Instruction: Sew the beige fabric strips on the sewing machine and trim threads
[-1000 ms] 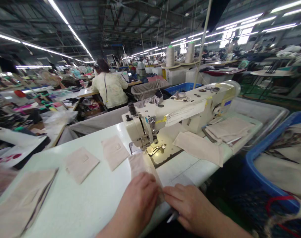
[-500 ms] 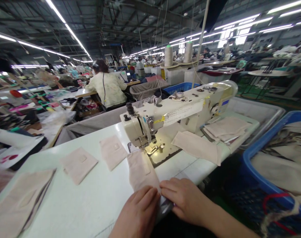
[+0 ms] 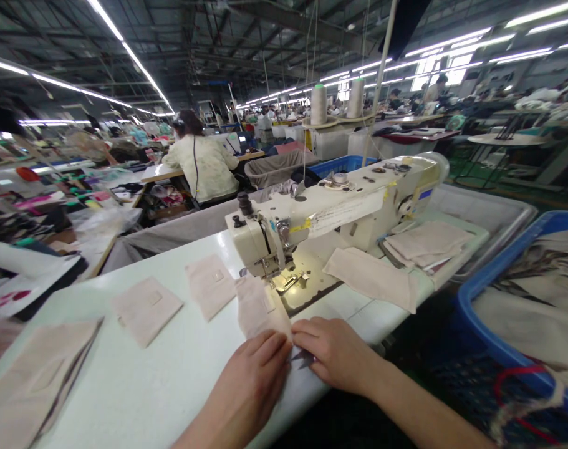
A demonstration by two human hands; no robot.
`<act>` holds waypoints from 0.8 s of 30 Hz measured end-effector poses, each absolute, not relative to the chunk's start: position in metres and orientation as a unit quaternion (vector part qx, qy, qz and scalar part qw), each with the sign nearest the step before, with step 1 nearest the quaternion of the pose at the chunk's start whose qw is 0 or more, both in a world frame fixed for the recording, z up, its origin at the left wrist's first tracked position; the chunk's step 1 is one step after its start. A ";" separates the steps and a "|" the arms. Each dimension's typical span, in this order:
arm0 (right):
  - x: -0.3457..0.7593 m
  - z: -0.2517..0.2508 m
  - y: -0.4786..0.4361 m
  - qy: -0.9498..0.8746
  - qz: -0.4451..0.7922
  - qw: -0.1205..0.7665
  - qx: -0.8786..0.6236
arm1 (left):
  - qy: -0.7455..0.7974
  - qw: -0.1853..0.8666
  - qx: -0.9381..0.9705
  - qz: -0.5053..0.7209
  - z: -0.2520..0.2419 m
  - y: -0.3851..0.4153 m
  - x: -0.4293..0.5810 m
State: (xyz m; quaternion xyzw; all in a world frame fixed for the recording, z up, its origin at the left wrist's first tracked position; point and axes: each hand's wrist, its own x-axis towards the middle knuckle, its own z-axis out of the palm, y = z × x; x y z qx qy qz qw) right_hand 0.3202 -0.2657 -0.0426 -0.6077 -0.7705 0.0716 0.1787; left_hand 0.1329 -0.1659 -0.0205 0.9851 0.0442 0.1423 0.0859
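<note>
A beige fabric piece [image 3: 255,308] with a small sewn-on patch lies on the pale table, its far end beside the presser foot [image 3: 266,269] of the sewing machine [image 3: 318,215]. My left hand [image 3: 260,368] is closed on its near edge, fingers pressed together. Just to the right, my right hand [image 3: 334,352] pinches the same edge between thumb and fingertips. Pointed metal blades, like thread snips [image 3: 303,358], stick out under my right fingers; their handle is hidden in the palm.
Beige pieces [image 3: 148,308] with patches lie to the left, and a folded stack [image 3: 40,380] at the near left. Another beige piece [image 3: 372,277] is right of the needle, by a pile [image 3: 426,242]. A blue basket [image 3: 466,312] with fabric stands right. A person [image 3: 202,162] sits ahead.
Both hands have moved up and slightly left, toward the machine, with the fabric edge. The fabric piece has shifted slightly up and left and bunches more near my fingers.
</note>
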 end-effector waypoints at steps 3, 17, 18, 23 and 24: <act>0.321 -0.043 -0.262 -0.770 0.065 0.191 -0.605 | 0.051 0.087 0.986 0.133 -0.020 -0.161 0.135; 0.394 -0.040 -0.267 -0.485 -0.110 0.194 -0.846 | 0.067 0.088 0.982 0.154 -0.020 -0.134 0.139; 0.397 -0.041 -0.267 -0.492 -0.113 0.186 -0.843 | 0.070 0.088 0.982 0.153 -0.020 -0.132 0.139; 0.404 -0.044 -0.265 -0.518 -0.111 0.178 -0.829 | 0.079 0.095 0.981 0.147 -0.018 -0.123 0.142; 0.404 -0.044 -0.265 -0.517 -0.113 0.181 -0.829 | 0.079 0.095 0.982 0.145 -0.018 -0.121 0.142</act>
